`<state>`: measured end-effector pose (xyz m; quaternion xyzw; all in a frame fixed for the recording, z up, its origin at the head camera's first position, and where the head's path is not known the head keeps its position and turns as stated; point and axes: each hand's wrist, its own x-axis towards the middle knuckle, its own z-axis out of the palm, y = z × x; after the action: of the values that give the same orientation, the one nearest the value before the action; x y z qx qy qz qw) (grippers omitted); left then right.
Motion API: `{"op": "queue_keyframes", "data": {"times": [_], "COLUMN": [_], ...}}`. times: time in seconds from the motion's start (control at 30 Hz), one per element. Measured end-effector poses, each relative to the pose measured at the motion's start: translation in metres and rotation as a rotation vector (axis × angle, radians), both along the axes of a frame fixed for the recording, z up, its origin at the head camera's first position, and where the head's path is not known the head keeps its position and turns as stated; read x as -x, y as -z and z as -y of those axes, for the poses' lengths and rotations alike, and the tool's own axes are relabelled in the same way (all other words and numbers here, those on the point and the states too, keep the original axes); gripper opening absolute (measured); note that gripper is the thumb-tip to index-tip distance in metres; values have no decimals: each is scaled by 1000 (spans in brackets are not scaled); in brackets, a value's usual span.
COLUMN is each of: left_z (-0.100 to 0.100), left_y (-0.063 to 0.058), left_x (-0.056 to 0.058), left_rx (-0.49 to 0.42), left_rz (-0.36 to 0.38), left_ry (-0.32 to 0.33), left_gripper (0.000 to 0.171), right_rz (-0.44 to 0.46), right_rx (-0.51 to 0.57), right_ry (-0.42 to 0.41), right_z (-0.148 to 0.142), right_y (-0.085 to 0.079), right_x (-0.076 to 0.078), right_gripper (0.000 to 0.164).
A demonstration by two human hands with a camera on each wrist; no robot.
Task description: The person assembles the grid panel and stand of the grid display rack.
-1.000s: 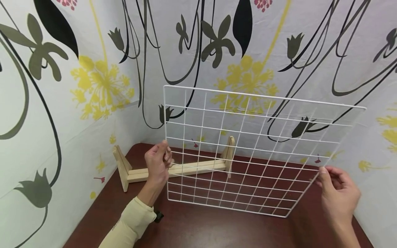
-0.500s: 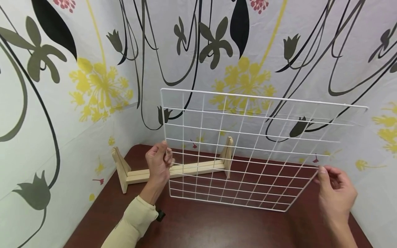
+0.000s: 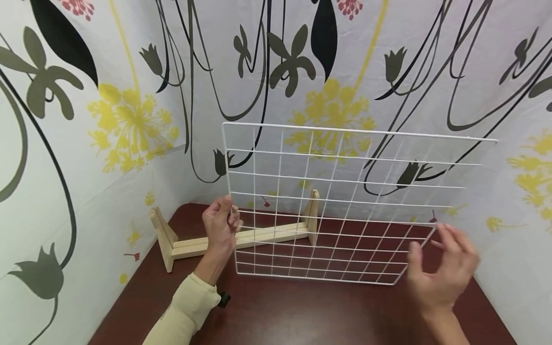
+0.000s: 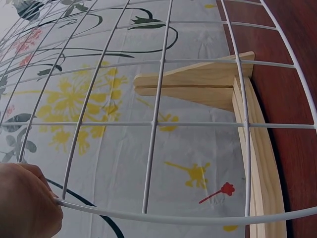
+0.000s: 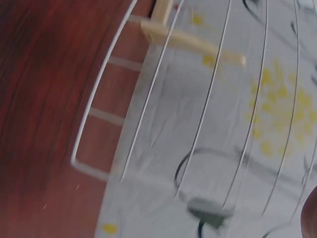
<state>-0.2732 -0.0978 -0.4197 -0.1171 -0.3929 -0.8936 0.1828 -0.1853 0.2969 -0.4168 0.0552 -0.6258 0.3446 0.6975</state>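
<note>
A white wire grid panel (image 3: 362,130) is held up, tilted, above the dark red table. My left hand (image 3: 221,225) pinches its left edge wire about two thirds of the way down; in the left wrist view that hand (image 4: 29,203) grips the same edge. At the panel's right edge my right hand (image 3: 444,268) has its thumb and fingers spread apart, fingertips right at the wire. Only a bit of a finger (image 5: 309,213) shows in the right wrist view, where the panel is blurred. Behind the panel stands a pale wooden stand (image 3: 189,247), its crossbar joining two upright end pieces.
The table (image 3: 302,311) reaches back to walls of white cloth (image 3: 172,172) printed with grey, black and yellow flowers, close on the left, the back and the right. The wooden stand sits near the back left of the table.
My right hand has moved left and its thumb has come away from the panel's right edge, fingers spreading. The panel's lower edge has risen slightly. My left hand keeps its grip.
</note>
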Motion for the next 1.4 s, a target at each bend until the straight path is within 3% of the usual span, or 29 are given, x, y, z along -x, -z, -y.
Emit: {"op": "queue_keyframes", "data": {"times": [0.17, 0.33, 0.47, 0.7, 0.87, 1.03, 1.23, 1.4], "left_z": [-1, -3, -2, -2, -4, -7, -13, -15], "left_y": [3, -1, -3, -2, 1, -1, -2, 0], "left_x": [-1, 2, 1, 2, 4, 6, 5, 5], "left_rx": [5, 0, -1, 0, -4, 3, 0, -12], "left_rz": [-7, -25, -16, -33, -47, -79, -64, -52], "left_ry": [-2, 2, -14, -20, -3, -6, 7, 17], "left_gripper": [34, 35, 37, 36, 34, 35, 33, 30], "right_rz": [3, 33, 171, 434, 535, 566, 561, 461], "right_rx": [-191, -329, -425, -584, -593, -603, -602, -536], "right_ry": [-69, -164, -172, -110, -58, -43, -57, -79], "right_z": [43, 85, 105, 109, 108, 108, 111, 115], "right_y": [-10, -40, -68, -105, -113, -118, -120, -113], "right_x": [-4, -8, -8, -4, -1, 6, 17, 27], "right_gripper": [66, 65, 69, 82, 84, 96, 94, 83]}}
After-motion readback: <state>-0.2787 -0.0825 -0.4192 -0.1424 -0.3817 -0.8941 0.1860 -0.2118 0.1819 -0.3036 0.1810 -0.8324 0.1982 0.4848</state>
